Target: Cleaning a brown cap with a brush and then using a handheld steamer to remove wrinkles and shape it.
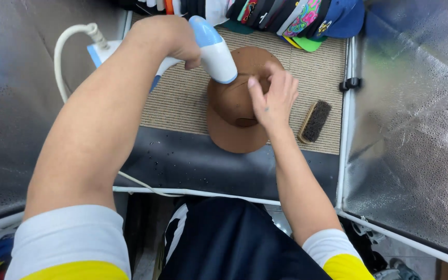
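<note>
**Steamer gripped over brown cap**

Left hand [169,39] was clamped on a white-and-blue handheld steamer [214,49], its head tilted down and touching the crown of a brown cap [234,111]. Right hand [273,96] lay spread on the cap's crown, fingers loose, gripping nothing. Cap sat brim toward the person on a beige woven mat [180,106] near the mat's front edge. Wooden brush [315,121] lay just right of the cap. Dark surface [193,163] in front carried water droplets. Silvery foil walls [416,129] flanked both sides; colourful caps [296,15] were stacked at the back.

No packages, labels, signs or screens show anywhere in view.
</note>
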